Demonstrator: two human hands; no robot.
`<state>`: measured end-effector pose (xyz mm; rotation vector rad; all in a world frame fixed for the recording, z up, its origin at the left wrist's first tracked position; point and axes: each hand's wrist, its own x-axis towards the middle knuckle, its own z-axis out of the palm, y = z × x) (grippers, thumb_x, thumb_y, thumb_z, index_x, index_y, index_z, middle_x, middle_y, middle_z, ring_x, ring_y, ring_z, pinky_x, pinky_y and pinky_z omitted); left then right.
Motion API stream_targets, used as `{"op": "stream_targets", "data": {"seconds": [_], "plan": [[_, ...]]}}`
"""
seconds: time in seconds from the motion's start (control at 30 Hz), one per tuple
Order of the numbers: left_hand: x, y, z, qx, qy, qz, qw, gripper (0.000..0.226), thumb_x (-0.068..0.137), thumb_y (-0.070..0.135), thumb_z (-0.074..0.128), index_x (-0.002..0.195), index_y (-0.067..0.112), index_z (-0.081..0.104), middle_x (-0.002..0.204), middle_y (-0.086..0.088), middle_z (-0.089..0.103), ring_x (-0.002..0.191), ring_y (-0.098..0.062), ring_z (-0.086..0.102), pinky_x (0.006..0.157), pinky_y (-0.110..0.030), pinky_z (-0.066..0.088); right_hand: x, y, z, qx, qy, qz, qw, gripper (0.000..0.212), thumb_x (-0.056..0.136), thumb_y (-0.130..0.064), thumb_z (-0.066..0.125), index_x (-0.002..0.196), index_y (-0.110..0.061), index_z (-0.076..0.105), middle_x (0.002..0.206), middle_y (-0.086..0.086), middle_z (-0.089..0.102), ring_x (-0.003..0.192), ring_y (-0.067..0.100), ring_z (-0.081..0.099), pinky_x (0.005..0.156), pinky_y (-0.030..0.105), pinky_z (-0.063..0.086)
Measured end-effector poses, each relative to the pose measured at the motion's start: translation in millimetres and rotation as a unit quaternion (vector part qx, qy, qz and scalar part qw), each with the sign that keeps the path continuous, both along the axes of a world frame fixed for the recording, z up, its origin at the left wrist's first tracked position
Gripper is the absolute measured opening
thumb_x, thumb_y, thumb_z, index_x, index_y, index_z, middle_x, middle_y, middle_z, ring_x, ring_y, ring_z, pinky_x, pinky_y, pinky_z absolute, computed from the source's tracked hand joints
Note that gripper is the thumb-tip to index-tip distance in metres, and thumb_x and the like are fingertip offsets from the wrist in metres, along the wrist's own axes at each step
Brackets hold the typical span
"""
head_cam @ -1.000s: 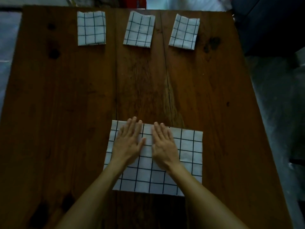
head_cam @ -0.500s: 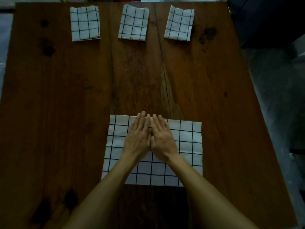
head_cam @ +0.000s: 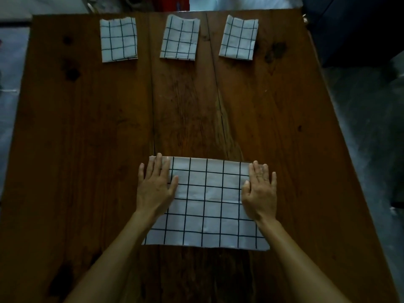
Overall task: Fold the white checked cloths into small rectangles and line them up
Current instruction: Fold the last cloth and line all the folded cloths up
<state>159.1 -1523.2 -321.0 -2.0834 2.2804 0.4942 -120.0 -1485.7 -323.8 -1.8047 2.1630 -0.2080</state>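
Observation:
A large white checked cloth (head_cam: 207,202) lies flat on the near middle of the brown wooden table (head_cam: 87,138). My left hand (head_cam: 156,184) rests palm down on its left edge, fingers spread. On the cloth's right edge my right hand (head_cam: 260,189) lies flat in the same way. Neither hand grips anything. Three small folded checked cloths stand in a row along the far edge: one at the left (head_cam: 118,39), one in the middle (head_cam: 180,38), one at the right (head_cam: 239,38).
The table's far edge sits just behind the folded row, with clutter and a red object (head_cam: 172,3) beyond it. A dark piece of furniture (head_cam: 354,29) stands off the table's right side, above grey floor (head_cam: 371,138).
Both hands slid apart from the cloth's centre to its left and right edges, smoothing it flat. The view shifted slightly.

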Motion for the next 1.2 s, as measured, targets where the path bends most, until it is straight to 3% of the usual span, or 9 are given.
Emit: {"op": "stream_targets", "data": {"seconds": [0.07,0.2,0.3,0.47,0.57,0.67,0.83,0.97,1.2], "plan": [[-5,-5,5,-0.03,-0.002,-0.004,1.0,0.059,0.094,0.047,0.023,0.143,0.016,0.033,0.151,-0.015,0.031,0.143,-0.029,0.019,0.116,-0.049,0.008,3,-4,5,-0.033,-0.001,0.002,0.999,0.058,0.092,-0.033,0.029,0.145,-0.01,0.033,0.152,0.008,0.029,0.146,0.024,0.014,0.12,0.043,0.0],[-25,-18,6,-0.063,0.014,-0.053,0.996,0.051,0.095,0.035,0.029,0.138,0.01,0.042,0.137,-0.016,0.049,0.133,-0.033,0.037,0.111,-0.051,0.019,29,-27,11,-0.083,-0.037,0.067,0.994,0.049,0.089,-0.019,0.049,0.136,-0.006,0.049,0.138,0.015,0.052,0.134,0.031,0.041,0.112,0.051,0.031],[-41,-25,4,-0.088,0.029,-0.084,0.992,0.043,0.095,0.028,0.038,0.132,0.009,0.048,0.116,-0.014,0.058,0.116,-0.031,0.049,0.101,-0.047,0.028,50,-43,12,-0.063,-0.047,0.101,0.992,0.048,0.085,-0.014,0.061,0.132,-0.007,0.053,0.122,0.014,0.059,0.117,0.029,0.053,0.097,0.046,0.047],[-51,-33,2,-0.126,0.047,-0.08,0.988,0.02,0.085,0.015,0.063,0.105,0.012,0.06,0.091,-0.01,0.057,0.09,-0.028,0.053,0.082,-0.041,0.039,57,-54,12,-0.058,0.008,0.112,0.992,0.04,0.086,-0.027,0.061,0.124,-0.015,0.06,0.105,0.007,0.06,0.101,0.024,0.053,0.093,0.039,0.039],[-52,-34,2,-0.13,0.064,-0.077,0.986,0.013,0.083,0.01,0.063,0.094,0.015,0.059,0.094,-0.009,0.056,0.096,-0.027,0.052,0.083,-0.039,0.035,57,-61,19,-0.037,-0.003,0.125,0.991,0.024,0.088,-0.03,0.059,0.109,-0.022,0.066,0.098,0.001,0.06,0.096,0.02,0.052,0.091,0.036,0.034],[-52,-37,9,-0.137,0.088,-0.087,0.983,0.016,0.081,0.006,0.061,0.094,0.015,0.058,0.098,-0.007,0.058,0.104,-0.027,0.051,0.087,-0.038,0.03,55,-68,33,0.004,-0.025,0.151,0.988,0.016,0.091,-0.032,0.056,0.101,-0.025,0.066,0.097,-0.003,0.061,0.096,0.016,0.051,0.09,0.033,0.032],[-55,-45,38,-0.151,0.144,-0.096,0.973,0.011,0.087,0.009,0.055,0.094,0.016,0.057,0.086,-0.003,0.061,0.092,-0.025,0.057,0.093,-0.041,0.029,48,-77,67,0.102,-0.087,0.13,0.982,0.014,0.094,-0.034,0.054,0.1,-0.028,0.066,0.099,-0.006,0.064,0.092,0.013,0.055,0.087,0.034,0.041],[-63,-48,63,-0.203,0.154,-0.076,0.964,0.025,0.084,0.013,0.06,0.109,0.013,0.056,0.11,-0.01,0.057,0.115,-0.029,0.048,0.097,-0.045,0.03,39,-79,107,0.187,-0.165,0.122,0.961,0.014,0.095,-0.035,0.055,0.098,-0.026,0.065,0.087,-0.009,0.062,0.079,0.008,0.057,0.07,0.029,0.049],[-85,-18,119,-0.272,0.193,-0.019,0.942,0.03,0.091,0.025,0.042,0.116,0.014,0.055,0.117,-0.008,0.055,0.115,-0.02,0.044,0.098,-0.038,0.026,14,-67,178,0.118,-0.244,0.153,0.95,0.015,0.095,-0.031,0.056,0.081,-0.03,0.062,0.076,-0.009,0.06,0.066,0.004,0.054,0.06,0.022,0.043]]}}
